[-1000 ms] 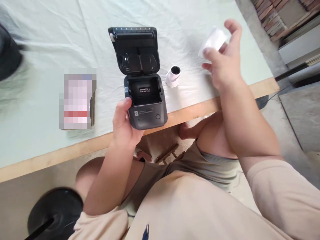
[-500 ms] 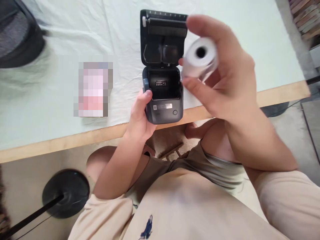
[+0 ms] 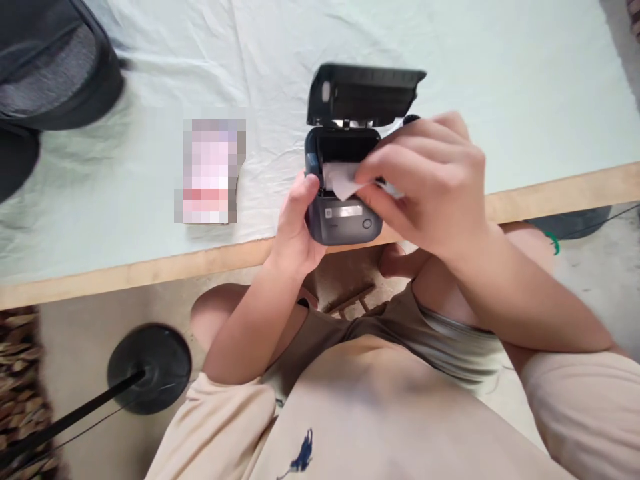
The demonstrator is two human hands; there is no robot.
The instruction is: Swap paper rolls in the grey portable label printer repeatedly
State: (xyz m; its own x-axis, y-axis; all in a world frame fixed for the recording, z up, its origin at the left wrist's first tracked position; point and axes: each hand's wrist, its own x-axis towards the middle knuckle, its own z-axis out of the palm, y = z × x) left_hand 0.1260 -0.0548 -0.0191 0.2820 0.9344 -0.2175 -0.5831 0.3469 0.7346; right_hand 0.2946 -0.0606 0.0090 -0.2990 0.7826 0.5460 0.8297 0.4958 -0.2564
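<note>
Printer (image 3: pixel 345 230), small and dark, at near edge of tabletop (image 3: pixel 475 67). Lid (image 3: pixel 370 93) raised, not closed; white paper (image 3: pixel 337 179) at mouth of compartment (image 3: pixel 345 145), how deep unclear. Seems midway: paper at printer, not released. Left hand (image 3: pixel 300 220) clamped on printer's left side. Right hand (image 3: pixel 373 183) pinching paper, knuckles upward, forearm (image 3: pixel 530 293) slanting from lower right.
</note>
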